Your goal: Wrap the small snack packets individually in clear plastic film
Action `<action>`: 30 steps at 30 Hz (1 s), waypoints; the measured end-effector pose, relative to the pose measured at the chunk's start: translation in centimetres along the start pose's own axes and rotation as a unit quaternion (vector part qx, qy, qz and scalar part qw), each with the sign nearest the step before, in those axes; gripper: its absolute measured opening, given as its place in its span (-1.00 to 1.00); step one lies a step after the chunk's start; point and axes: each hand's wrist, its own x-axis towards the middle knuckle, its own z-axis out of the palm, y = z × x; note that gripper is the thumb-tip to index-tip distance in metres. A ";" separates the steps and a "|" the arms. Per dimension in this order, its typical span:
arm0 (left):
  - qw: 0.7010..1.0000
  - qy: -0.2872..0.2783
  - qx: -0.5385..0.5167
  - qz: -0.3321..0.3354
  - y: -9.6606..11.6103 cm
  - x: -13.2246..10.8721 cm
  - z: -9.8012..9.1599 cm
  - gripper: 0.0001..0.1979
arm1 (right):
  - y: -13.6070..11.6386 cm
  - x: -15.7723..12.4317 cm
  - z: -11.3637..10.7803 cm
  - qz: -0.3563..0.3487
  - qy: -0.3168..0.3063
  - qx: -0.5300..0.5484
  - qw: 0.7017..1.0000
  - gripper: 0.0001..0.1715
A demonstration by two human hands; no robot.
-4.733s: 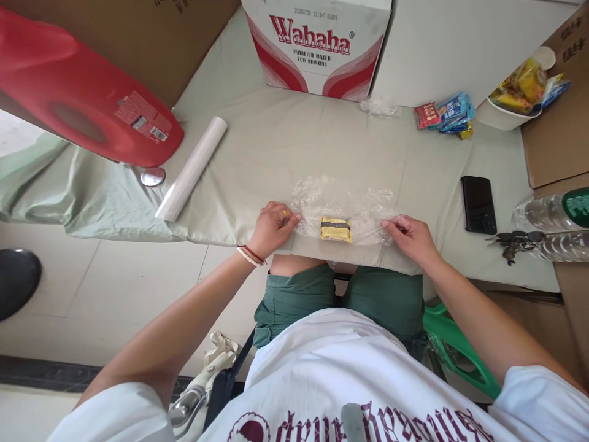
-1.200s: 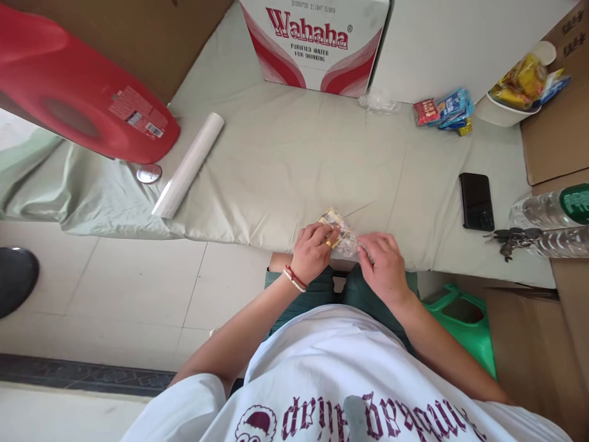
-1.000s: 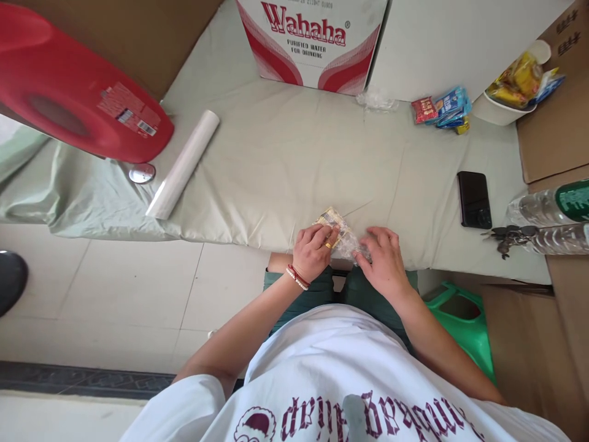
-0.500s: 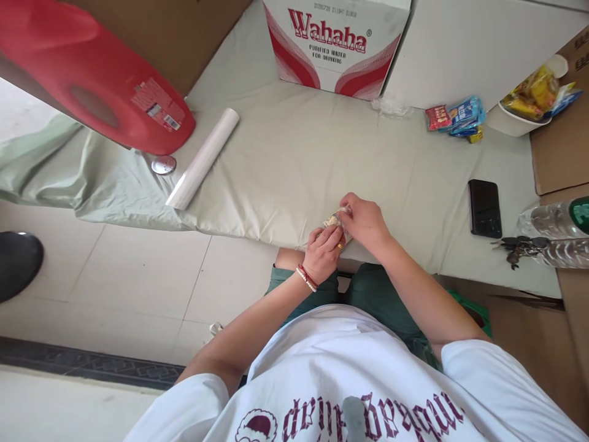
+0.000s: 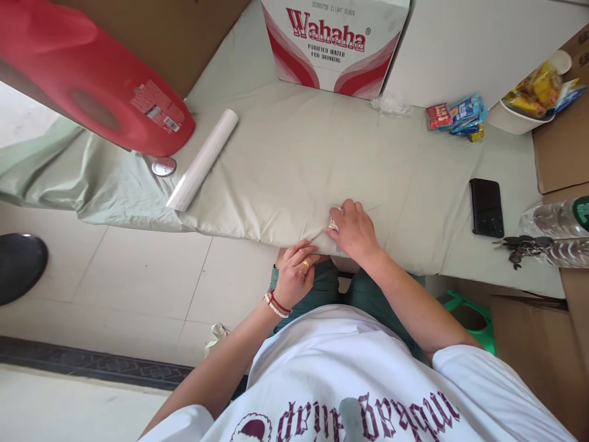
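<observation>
My right hand [image 5: 354, 230] is closed over a small, pale, crinkled packet [image 5: 334, 222] with yellowish bits, close to the front edge of the cloth-covered table [image 5: 294, 153]. The fingers cover most of it, so its exact kind cannot be made out. My left hand [image 5: 297, 270], with a ring and bracelets, lies a little to the left at the table edge. Its fingers stretch forward over the cloth, and I see nothing held in them. Between the two hands runs a thin crease or line on the cloth.
A clear-wrapped roll [image 5: 202, 161], a round metal lid [image 5: 164, 166] and a big red jug [image 5: 138, 92] are on the left. A Wahaha carton [image 5: 335, 49] stands behind. To the right are snack packets [image 5: 460, 116], a phone [image 5: 486, 208], keys [image 5: 519, 248] and plastic bottles [image 5: 556, 218].
My left hand has come away from the packet, moving left and towards me. My right hand has shifted slightly and now covers more of the packet.
</observation>
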 end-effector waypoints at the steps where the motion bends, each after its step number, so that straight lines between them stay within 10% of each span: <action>1: 1.000 0.014 -0.008 -0.009 0.3 0.3 -0.2 -0.69 | 0.3 -0.1 -0.2 0.009 0.008 0.015 1.000 -0.67; 6: 0.980 0.051 -0.140 -0.134 1.9 1.8 -0.5 -0.79 | 2.6 -2.3 -2.1 0.073 0.082 0.277 0.955 -0.63; 11: 0.830 -0.015 -0.453 -0.324 3.2 3.8 1.1 -0.53 | 3.5 -5.3 -2.0 0.171 0.049 0.579 0.796 -0.42; 16: 0.744 -0.076 -0.539 -0.386 4.4 6.0 2.5 -0.46 | 2.7 -7.0 0.1 0.193 0.029 0.643 0.740 -0.37; 23: 0.819 -0.138 -0.434 -0.349 4.9 6.6 2.9 -0.54 | 5.1 -8.5 0.8 0.155 0.011 0.600 0.785 -0.57; 27: 0.860 -0.227 -0.350 -0.295 4.6 6.8 2.5 -0.56 | 6.8 -9.2 0.4 0.142 -0.068 0.614 0.773 -0.59; 30: 0.911 -0.187 -0.279 -0.241 3.1 7.7 1.3 -0.52 | 9.4 -8.9 -0.8 0.165 -0.062 0.626 0.760 -0.58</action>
